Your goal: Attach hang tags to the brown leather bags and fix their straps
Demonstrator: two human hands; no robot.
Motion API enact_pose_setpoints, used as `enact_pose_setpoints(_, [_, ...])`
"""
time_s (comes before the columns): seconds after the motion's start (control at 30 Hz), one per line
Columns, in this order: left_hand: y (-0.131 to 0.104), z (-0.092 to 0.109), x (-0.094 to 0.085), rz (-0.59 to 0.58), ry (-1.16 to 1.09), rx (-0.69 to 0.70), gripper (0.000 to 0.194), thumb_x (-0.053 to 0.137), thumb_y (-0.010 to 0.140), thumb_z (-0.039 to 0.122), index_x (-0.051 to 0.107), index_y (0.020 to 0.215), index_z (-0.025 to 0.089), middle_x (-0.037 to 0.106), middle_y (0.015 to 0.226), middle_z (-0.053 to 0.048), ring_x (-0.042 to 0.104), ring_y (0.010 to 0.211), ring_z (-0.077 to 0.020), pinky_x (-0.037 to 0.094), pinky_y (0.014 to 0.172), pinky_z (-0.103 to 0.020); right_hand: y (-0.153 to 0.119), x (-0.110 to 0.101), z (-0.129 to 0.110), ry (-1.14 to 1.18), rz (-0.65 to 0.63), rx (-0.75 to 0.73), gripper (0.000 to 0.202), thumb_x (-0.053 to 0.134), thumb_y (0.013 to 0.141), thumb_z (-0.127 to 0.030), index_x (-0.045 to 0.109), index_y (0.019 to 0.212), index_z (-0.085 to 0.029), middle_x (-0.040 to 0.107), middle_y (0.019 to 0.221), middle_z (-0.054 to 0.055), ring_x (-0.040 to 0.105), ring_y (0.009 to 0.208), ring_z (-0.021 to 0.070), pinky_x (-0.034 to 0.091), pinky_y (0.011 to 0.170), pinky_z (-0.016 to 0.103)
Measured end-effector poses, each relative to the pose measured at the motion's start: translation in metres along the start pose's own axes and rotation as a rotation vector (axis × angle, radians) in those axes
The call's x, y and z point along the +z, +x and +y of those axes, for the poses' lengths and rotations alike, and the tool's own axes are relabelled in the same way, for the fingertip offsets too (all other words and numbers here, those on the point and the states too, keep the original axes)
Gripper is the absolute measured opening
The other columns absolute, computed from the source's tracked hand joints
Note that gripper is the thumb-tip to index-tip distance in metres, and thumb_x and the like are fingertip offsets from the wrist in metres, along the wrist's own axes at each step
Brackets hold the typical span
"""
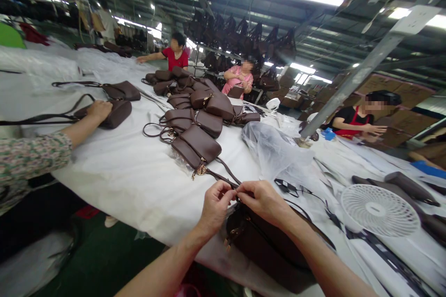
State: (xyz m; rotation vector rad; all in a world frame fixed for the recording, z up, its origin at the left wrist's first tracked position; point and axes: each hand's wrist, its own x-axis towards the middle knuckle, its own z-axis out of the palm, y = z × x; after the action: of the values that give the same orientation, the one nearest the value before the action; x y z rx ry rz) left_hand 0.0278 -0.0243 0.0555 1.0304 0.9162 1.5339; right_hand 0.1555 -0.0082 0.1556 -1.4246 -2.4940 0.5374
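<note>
The left hand (218, 205) and right hand (259, 199) met at their fingertips, both pinching a thin dark-brown strap (220, 177) above a dark-brown, smooth leather-like handbag (266, 253), which lay at the near edge of the white-covered surface (135, 171). A round white plastic fan (379, 211) sat to its right; a heap of similar brown bags (209, 102) lay beyond.

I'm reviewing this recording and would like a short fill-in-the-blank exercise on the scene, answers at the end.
1. The left hand and right hand come together over a bag coloured dark ____.
2. The round fan on the table is ____.
3. At the picture's left, a co-worker's sleeve has a ____ pattern.
4. The crumpled clear sheet between the bag pile and the fan is ____.

Missing words: brown; white; floral; plastic.
</note>
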Motion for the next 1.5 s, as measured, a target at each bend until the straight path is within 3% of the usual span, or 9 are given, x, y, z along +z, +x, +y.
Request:
enact_pose_setpoints(0.17, [-0.001,0.003,-0.008,-0.091,-0.027,-0.073,0.018,0.061,0.074,0.030,0.052,0.066,0.017,0.053,0.061,0.003,0.051,0.058,-0.0110,0.042,0.052,-0.021,0.001,-0.002,0.000,-0.062,0.012,-0.012,0.023,0.049,0.080,-0.018,0.072,0.075,-0.017,0.068,0.063,0.001,0.058,0.058,0.0130,0.037,0.057,0.022])
enact_pose_setpoints(0.3, [0.001,0.003,-0.010,-0.053,-0.064,-0.124,0.020,0.064,0.071,0.031,0.052,0.064,0.017,0.052,0.056,0.003,0.049,0.053,-0.0100,0.041,0.052,-0.021,0.002,-0.003,0.000,-0.038,-0.045,-0.037,0.024,0.050,0.081,-0.019,0.073,0.077,-0.017,0.067,0.062,0.000,0.057,0.057,0.0121,0.037,0.056,0.021])
enact_pose_setpoints(0.9, [0.005,0.004,-0.006,-0.036,-0.064,-0.118,0.021,0.065,0.070,0.030,0.053,0.061,0.016,0.055,0.054,0.003,0.048,0.050,-0.0090,0.039,0.051,-0.021,0.003,0.000,0.004,-0.089,-0.013,-0.103,0.024,0.050,0.082,-0.015,0.073,0.079,-0.018,0.071,0.068,0.002,0.062,0.061,0.0133,0.039,0.060,0.021])
enact_pose_setpoints(1.13, [0.003,0.003,-0.015,-0.117,-0.055,-0.117,0.019,0.065,0.073,0.028,0.053,0.064,0.016,0.055,0.057,0.003,0.049,0.055,-0.0100,0.039,0.056,-0.022,0.003,0.001,0.002,-0.090,-0.001,-0.084,0.023,0.051,0.080,-0.013,0.073,0.077,-0.018,0.070,0.065,0.002,0.061,0.059,0.0126,0.039,0.060,0.021])
enact_pose_setpoints(1.27, [0.001,0.007,-0.023,-0.238,-0.213,-0.104,0.016,0.071,0.070,0.027,0.061,0.071,0.014,0.064,0.074,-0.002,0.057,0.074,-0.0139,0.044,0.074,-0.026,0.006,0.004,0.006,-0.188,0.038,-0.052,0.020,0.052,0.081,-0.010,0.070,0.078,-0.016,0.069,0.069,0.002,0.061,0.064,0.0138,0.038,0.062,0.022])
enact_pose_setpoints(1.4, [0.001,0.010,-0.026,-0.271,-0.526,-0.216,0.016,0.071,0.069,0.024,0.058,0.067,0.016,0.068,0.075,-0.004,0.063,0.084,-0.0188,0.045,0.088,-0.033,0.003,0.005,0.007,-0.408,0.132,-0.041,0.018,0.050,0.085,-0.008,0.065,0.080,-0.016,0.067,0.077,0.005,0.059,0.069,0.0147,0.036,0.064,0.025])
enact_pose_setpoints(1.5, [0.002,0.007,-0.027,-0.255,-0.694,-0.281,0.017,0.070,0.069,0.021,0.055,0.069,0.016,0.072,0.082,-0.006,0.065,0.079,-0.0174,0.047,0.084,-0.033,-0.017,0.010,-0.003,-0.602,0.256,-0.230,0.021,0.047,0.090,-0.010,0.059,0.075,-0.018,0.062,0.076,0.005,0.054,0.067,0.0156,0.032,0.064,0.029])
